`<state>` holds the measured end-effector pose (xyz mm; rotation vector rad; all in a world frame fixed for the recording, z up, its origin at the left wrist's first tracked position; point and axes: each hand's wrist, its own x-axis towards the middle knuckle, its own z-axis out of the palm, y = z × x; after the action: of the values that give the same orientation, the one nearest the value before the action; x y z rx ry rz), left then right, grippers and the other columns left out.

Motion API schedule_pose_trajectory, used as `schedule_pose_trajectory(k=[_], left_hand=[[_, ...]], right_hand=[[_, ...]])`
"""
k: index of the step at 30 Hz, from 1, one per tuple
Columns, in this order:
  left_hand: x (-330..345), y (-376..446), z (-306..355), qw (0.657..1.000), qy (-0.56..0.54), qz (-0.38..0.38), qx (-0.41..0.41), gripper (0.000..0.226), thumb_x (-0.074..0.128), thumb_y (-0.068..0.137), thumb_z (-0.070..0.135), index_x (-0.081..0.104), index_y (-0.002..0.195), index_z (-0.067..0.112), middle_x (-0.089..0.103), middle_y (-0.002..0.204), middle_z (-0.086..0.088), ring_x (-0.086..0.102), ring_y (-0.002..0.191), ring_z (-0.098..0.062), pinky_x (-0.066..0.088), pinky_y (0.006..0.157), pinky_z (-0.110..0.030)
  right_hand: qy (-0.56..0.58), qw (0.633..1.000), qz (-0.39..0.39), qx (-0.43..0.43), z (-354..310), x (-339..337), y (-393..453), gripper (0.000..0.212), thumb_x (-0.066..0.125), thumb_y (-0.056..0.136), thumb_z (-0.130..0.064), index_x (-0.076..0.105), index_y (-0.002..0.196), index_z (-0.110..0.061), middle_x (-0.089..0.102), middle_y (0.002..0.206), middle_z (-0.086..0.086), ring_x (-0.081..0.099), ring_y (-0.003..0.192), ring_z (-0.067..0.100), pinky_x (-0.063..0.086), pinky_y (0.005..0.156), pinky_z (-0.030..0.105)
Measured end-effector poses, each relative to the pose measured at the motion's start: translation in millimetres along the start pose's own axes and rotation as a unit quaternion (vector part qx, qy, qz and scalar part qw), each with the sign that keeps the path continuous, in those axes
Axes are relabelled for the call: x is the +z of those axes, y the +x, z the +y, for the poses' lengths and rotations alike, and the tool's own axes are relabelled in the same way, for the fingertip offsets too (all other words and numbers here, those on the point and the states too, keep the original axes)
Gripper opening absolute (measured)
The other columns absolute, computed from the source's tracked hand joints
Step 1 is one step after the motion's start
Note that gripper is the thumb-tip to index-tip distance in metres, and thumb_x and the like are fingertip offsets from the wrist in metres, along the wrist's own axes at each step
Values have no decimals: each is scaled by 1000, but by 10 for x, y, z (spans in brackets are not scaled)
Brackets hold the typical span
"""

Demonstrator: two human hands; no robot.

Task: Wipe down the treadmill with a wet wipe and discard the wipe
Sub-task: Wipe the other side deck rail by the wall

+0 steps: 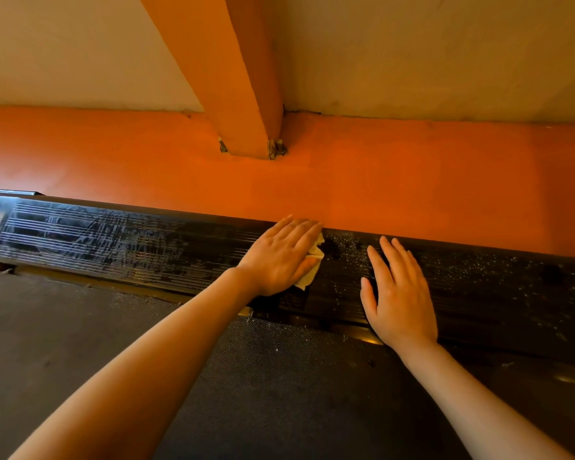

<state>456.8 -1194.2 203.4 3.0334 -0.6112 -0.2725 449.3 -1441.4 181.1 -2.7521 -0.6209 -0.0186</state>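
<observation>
Pressing wipe [314, 260] — left hand [281, 257] flat, rail [113, 240]

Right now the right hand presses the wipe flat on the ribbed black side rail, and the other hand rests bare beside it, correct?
Not quite: in the head view the left hand presses the wipe on the side rail; the right hand rests bare beside it.

Left hand [281, 257] flat, fingers straight, palm down; right hand [399, 293] flat, fingers spread; both forearms extended

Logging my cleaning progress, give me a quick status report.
Left hand pressing wet wipe flat on treadmill side rail. Right hand flat on rail, empty. Dust specks remain on rail's right stretch. Nothing blocking.
</observation>
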Motion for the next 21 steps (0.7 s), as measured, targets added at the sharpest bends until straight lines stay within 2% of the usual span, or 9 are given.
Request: schedule_pose_trajectory(k=[3,5,12,17,21], left_hand=[[21,-114,-106,999,20,5,25,67,15,104,49,12,155,7,12,162,-12,4,151,-23,-5,122,-34],[35,-283,-205,999,35,-2,32,67,14,105,49,8,156,6,4,163,-12,-1,151,-22,-2,122,-37],[92,-900,-359,998,60,-22,30,68,15,105,50,15,154,4,13,162,-16,9,151,-26,11,121,-43],[169,-659,213,997,55,-1,57,71,17,104,54,16,154,4,12,162,-15,8,151,-26,8,121,-41],[183,-357,623,999,28,11,22,69,19,104,52,13,155,5,6,163,-15,2,151,-26,2,122,-39]], right_hand=[[-1,1000,1,0,-1,-2,2,56,33,99,-39,48,143,-7,41,152,17,32,144,31,27,117,46],[0,1000,2,1,3,2,-3,56,33,100,-39,48,143,-7,41,152,16,32,144,31,26,117,45],[0,1000,10,2,-13,-5,-7,55,33,99,-38,49,142,-7,43,150,17,35,143,32,29,116,46],[-6,1000,3,5,-21,-12,-2,56,32,100,-39,49,143,-7,42,151,16,33,144,31,28,116,46],[-11,1000,-3,5,-21,-19,-8,55,33,100,-38,48,143,-7,41,152,16,32,144,31,31,116,47]])
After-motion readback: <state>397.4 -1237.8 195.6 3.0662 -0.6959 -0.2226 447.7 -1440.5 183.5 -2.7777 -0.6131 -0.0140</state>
